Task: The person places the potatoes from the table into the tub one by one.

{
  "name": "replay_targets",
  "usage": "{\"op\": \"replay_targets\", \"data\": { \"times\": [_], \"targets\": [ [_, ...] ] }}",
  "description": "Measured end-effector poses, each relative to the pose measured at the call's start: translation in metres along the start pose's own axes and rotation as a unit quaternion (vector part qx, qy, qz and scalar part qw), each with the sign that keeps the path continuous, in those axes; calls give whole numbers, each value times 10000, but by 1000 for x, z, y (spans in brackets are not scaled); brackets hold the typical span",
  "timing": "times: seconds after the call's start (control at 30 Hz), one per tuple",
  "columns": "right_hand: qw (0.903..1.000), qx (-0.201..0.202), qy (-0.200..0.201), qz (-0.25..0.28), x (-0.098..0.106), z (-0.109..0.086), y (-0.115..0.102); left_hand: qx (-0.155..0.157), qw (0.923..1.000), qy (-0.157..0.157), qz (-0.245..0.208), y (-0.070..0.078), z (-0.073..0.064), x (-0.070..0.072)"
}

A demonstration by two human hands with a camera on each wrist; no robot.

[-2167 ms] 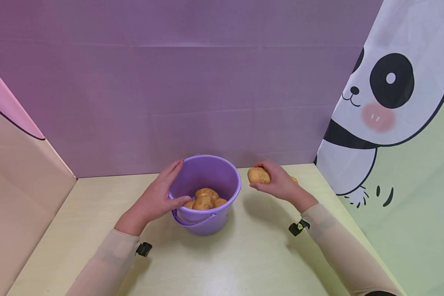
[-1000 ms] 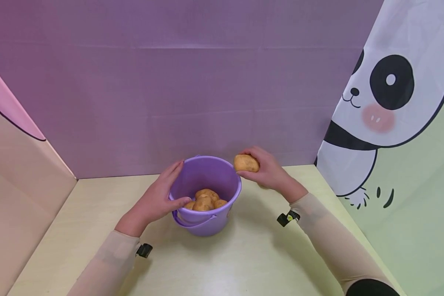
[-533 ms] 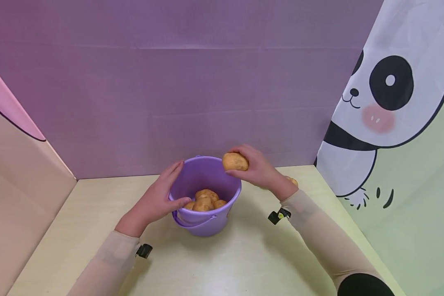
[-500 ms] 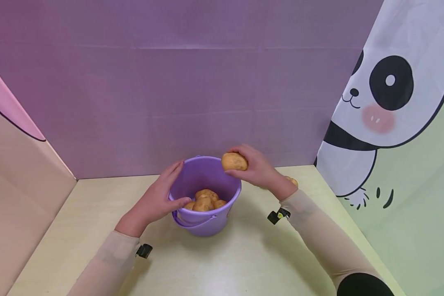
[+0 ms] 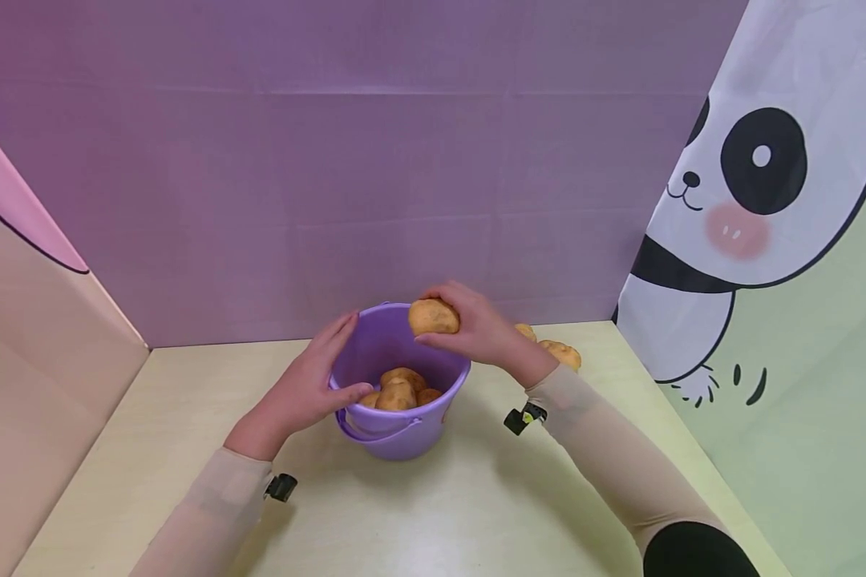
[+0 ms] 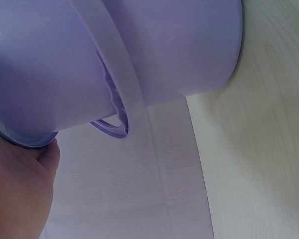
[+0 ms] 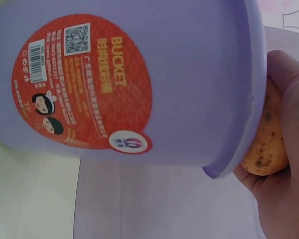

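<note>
A purple bucket (image 5: pixel 404 439) stands on the table, its handle hanging down at the front. Several potatoes (image 5: pixel 397 393) lie in the bottom of it. My left hand (image 5: pixel 306 389) rests on the left side of the bucket's rim, fingers fairly straight toward the back and thumb reaching over the front edge. My right hand (image 5: pixel 479 324) grips another potato (image 5: pixel 433 317) between thumb and fingers, over the mouth of the bucket near its back right. In the right wrist view, the rim partly covers this dark-spotted potato (image 7: pixel 269 142).
Behind my right forearm, two more potatoes (image 5: pixel 561 354) show on the pale wooden table (image 5: pixel 404 521). A purple wall (image 5: pixel 404 176) rises at the table's back edge. A panda panel (image 5: pixel 765 240) bounds the right side, a beige and pink one the left (image 5: pixel 36 361).
My right hand has carried the potato left, from beside the bucket to over its mouth. More of the potatoes behind that forearm now show. The left hand and bucket have stayed put.
</note>
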State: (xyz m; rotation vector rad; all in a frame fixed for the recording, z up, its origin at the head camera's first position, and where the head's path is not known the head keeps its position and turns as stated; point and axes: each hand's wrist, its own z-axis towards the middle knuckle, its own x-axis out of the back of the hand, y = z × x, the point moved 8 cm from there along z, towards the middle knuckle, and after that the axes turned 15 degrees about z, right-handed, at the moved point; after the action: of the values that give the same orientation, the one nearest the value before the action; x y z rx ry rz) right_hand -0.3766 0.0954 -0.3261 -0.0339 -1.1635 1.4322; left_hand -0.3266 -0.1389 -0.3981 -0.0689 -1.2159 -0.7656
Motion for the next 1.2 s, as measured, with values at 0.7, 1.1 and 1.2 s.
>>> {"op": "replay_targets", "data": {
  "times": [0.7,1.1,1.2],
  "targets": [
    [9993,-195,-315,-23,-22,13,0,-44,10000,46,11,0,0,1],
    [9992,-279,-250,-130,-27,12,2,-23,10000,26,33,-1,0,0],
    [9991,-309,-248,-157,-28,12,3,-19,10000,21,28,-1,0,-1]
  ]
}}
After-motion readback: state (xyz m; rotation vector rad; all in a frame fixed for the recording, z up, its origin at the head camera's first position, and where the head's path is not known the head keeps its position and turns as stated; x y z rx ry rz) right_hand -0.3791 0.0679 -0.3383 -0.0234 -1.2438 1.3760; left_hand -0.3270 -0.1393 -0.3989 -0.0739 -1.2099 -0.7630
